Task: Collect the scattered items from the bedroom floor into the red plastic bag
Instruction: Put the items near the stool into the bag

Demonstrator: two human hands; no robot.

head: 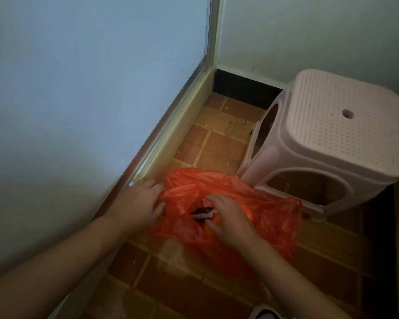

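The red plastic bag (258,210) lies crumpled on the brown tiled floor beside the wall. My left hand (137,203) grips the bag's left edge and holds its mouth apart. My right hand (226,217) reaches into the dark opening, with its fingertips at a small dark item (199,212) inside. Whether the fingers pinch that item cannot be told. A tiny pale item (243,122) lies on the tiles farther back near the corner.
A pink perforated plastic stool (332,139) stands right of the bag, one leg touching it. A frosted panel with a metal frame (177,116) runs along the left. A white shoe tip (264,314) shows at the bottom edge. Small white specks dot the tiles.
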